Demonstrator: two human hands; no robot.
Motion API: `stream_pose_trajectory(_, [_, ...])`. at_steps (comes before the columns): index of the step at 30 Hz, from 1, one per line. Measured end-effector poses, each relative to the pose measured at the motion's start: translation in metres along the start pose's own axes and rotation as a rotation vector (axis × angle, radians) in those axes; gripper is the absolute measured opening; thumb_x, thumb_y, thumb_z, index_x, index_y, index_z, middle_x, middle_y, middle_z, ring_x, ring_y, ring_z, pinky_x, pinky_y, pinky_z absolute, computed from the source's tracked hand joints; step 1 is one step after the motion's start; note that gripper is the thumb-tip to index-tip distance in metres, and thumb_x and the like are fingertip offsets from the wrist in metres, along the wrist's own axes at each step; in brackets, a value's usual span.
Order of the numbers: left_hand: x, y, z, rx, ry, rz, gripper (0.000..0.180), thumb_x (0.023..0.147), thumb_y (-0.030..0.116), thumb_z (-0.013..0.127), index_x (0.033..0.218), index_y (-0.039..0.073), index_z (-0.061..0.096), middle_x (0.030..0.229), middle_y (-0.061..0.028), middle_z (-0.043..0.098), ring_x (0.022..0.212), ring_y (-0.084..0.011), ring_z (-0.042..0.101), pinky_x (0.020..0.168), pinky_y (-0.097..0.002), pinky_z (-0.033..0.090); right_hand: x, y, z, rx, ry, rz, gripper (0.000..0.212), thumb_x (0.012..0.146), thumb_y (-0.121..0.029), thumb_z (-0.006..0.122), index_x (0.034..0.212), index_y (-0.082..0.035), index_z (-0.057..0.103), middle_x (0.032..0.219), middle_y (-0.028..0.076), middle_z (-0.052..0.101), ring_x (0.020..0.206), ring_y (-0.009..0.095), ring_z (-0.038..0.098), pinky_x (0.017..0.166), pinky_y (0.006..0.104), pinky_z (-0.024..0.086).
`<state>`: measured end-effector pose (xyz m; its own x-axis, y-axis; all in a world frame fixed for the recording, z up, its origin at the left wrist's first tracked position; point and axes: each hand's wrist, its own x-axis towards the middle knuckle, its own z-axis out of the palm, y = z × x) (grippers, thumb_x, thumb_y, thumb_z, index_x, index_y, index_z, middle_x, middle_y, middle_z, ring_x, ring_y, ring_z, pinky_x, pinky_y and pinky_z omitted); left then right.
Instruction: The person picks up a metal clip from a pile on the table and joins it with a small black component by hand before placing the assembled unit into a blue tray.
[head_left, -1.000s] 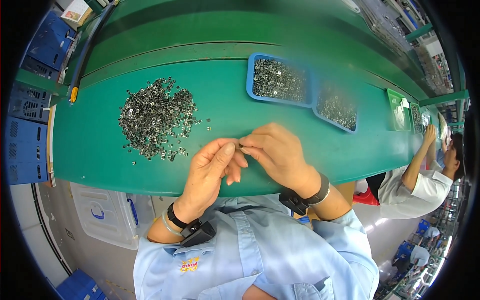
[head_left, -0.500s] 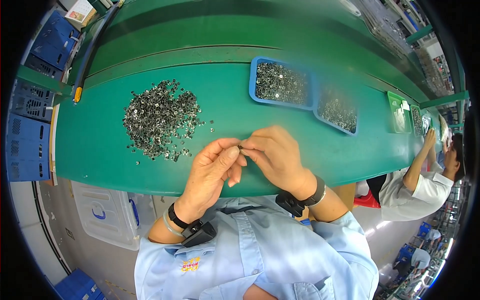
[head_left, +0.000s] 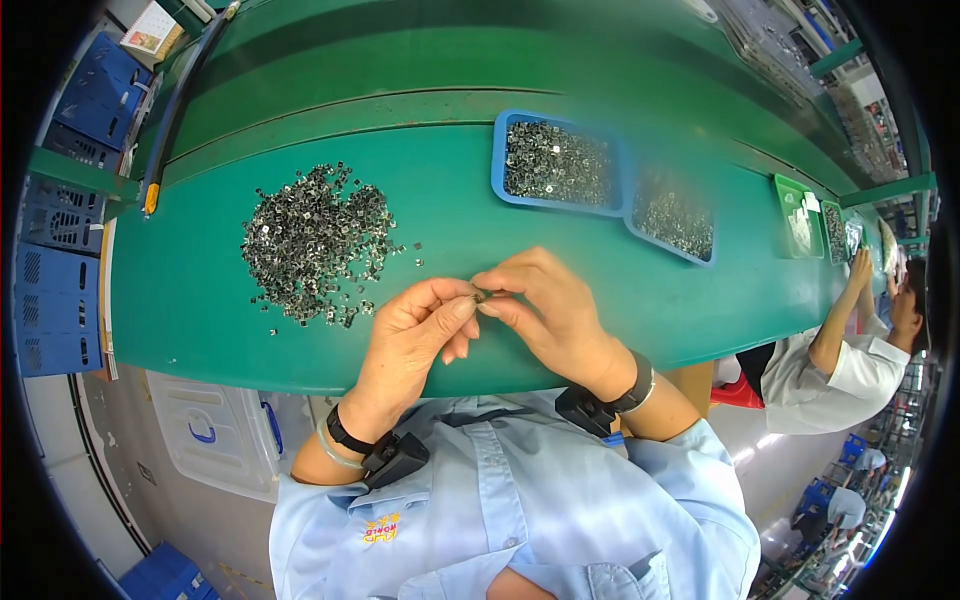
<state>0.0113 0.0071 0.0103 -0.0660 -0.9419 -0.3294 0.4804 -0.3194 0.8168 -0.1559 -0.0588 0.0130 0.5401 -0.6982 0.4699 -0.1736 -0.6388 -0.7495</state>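
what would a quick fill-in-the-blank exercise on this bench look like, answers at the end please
1. On the worktop, the pile of small metal parts lies to the ____ of the two blue trays.
2. A tiny dark piece sits at the fingertips of the left hand and the person's ____ hand.
3. The boxy device strapped by the right hand is coloured ____.
4. The clear storage box below the worktop's edge has handles coloured ____.

Missing words: left; right; black; blue

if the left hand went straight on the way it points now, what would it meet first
The left hand would likely meet the right hand first; the two are close together at a small dark part, though depth there is hard to judge.
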Motion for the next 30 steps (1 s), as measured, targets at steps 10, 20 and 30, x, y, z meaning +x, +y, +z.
stream_pose_trajectory(10, [-0.0021, 0.0041, 0.0037, -0.059, -0.036, -0.018, 0.017, 0.09, 0.016, 0.056, 0.099, 0.002, 0.059, 0.072, -0.0038, 0.06, 0.056, -0.0074, 0.052, 0.048, -0.0193, 0.04, -0.0025, -0.0039, 0.0007, 0.018, 0.032, -0.016, 0.018, 0.075, -0.005, 0.068, 0.092, -0.008, 0.06, 0.084, 0.005, 0.059, 0.074, 0.022, 0.059, 0.062, 0.0315, 0.048])
stream_pose_trajectory(20, [-0.0047, 0.0047, 0.0048, -0.096, -0.057, -0.039, 0.015, 0.091, 0.016, 0.056, 0.098, 0.002, 0.057, 0.073, -0.0049, 0.06, 0.055, -0.0078, 0.051, 0.046, -0.0196, 0.039, -0.0004, -0.003, -0.0043, 0.089, -0.032, 0.059, 0.017, 0.076, -0.005, 0.066, 0.093, -0.008, 0.061, 0.088, 0.006, 0.058, 0.079, 0.021, 0.058, 0.065, 0.0316, 0.049])
stream_pose_trajectory(30, [-0.0024, 0.0008, 0.0021, -0.149, -0.065, -0.06, 0.015, 0.09, 0.017, 0.057, 0.096, 0.003, 0.055, 0.073, -0.0048, 0.059, 0.054, -0.0084, 0.051, 0.046, -0.0199, 0.038, -0.0014, -0.0028, -0.0021, -0.054, -0.071, 0.017, 0.018, 0.076, -0.006, 0.066, 0.093, -0.007, 0.062, 0.089, 0.006, 0.056, 0.08, 0.023, 0.058, 0.064, 0.0327, 0.049])
